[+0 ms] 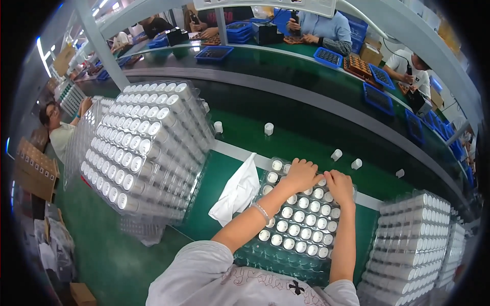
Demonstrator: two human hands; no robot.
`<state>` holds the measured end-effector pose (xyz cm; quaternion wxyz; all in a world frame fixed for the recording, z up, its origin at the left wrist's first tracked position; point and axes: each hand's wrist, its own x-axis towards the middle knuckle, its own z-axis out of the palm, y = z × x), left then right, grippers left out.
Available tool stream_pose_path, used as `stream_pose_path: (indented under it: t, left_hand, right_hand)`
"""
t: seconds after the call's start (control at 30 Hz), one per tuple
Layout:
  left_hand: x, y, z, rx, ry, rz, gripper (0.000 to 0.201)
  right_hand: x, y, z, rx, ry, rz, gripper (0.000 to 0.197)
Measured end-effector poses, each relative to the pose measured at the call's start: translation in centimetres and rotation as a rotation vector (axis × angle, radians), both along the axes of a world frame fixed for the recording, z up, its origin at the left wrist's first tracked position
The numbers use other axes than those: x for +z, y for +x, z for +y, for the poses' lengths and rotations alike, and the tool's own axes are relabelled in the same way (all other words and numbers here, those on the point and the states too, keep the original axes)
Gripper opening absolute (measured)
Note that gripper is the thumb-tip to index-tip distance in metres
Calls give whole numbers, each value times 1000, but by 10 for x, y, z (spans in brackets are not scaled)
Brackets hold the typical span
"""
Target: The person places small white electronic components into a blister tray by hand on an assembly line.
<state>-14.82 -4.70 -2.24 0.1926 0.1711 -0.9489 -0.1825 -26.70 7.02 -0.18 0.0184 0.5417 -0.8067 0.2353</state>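
Left grip: your fingers bend over the tray's far rows; I cannot tell whether they clamp a piece.
Right grip: just beside the left, at the far right corner; closure hidden too.
Clear tray: under the 2 grips, reaching toward you; its pockets seemingly keep the white cylinders upright, apart.
Loose cylinders: beyond the grips, apparently within reach.
Tray stacks: well left and right, probably saving room.

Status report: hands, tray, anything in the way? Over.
Left hand and right hand at tray's far end. Tray holds rows of white caps. White cloth or bag beside it, hands unblocked.
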Motion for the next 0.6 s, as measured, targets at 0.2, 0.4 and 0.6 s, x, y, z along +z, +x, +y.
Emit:
stream_pose_path:
  t: [0.2, 0.4, 0.6]
  left_hand:
    - [5, 2, -2, -15, 23, -93, 36]
    - [2, 1, -1, -38, 30, -89, 39]
    - [0, 1, 0, -20, 0, -43, 38]
  right_hand:
    - [2, 1, 0, 3, 39, -98, 31]
    - [7, 1, 3, 22, 79, -155, 29]
    - [7, 0, 3, 32, 87, -147, 29]
